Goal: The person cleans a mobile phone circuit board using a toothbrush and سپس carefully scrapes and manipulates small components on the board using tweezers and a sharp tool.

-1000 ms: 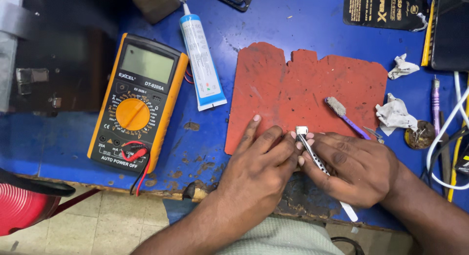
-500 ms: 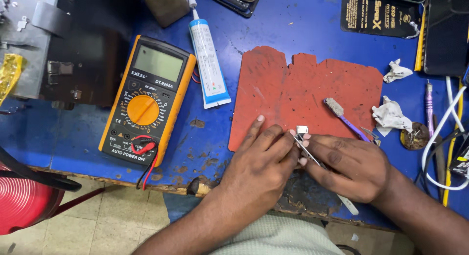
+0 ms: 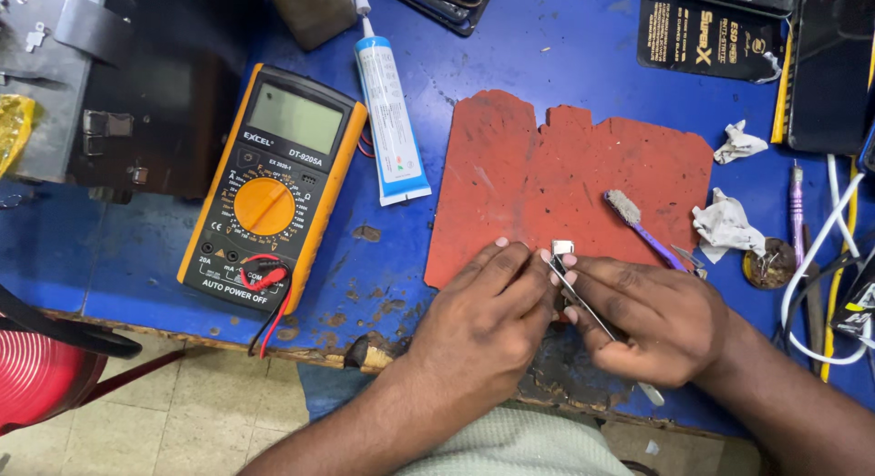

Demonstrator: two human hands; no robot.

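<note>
Both hands meet over the near edge of a worn red mat (image 3: pixel 547 175) on a blue workbench (image 3: pixel 137 248). My right hand (image 3: pixel 652 317) grips thin metal tweezers (image 3: pixel 583 298), whose tips point up and left at a tiny white-and-grey component (image 3: pixel 562 247). My left hand (image 3: pixel 483 317) pinches its fingertips at the same small part, touching the tweezer tips. Whether that hand grips the part or only steadies it is unclear.
A yellow multimeter (image 3: pixel 273 184) with red and black leads lies left of the mat. A white and blue glue tube (image 3: pixel 387 121), a purple brush (image 3: pixel 643 225), crumpled tissues (image 3: pixel 725 225), white cables (image 3: pixel 834 257) and dark phones (image 3: pixel 825 61) surround it. A red stool (image 3: pixel 41 376) stands lower left.
The view shifted and drew slightly closer to the bench. Both hands stay together at the small part, with the tweezers still in my right hand.
</note>
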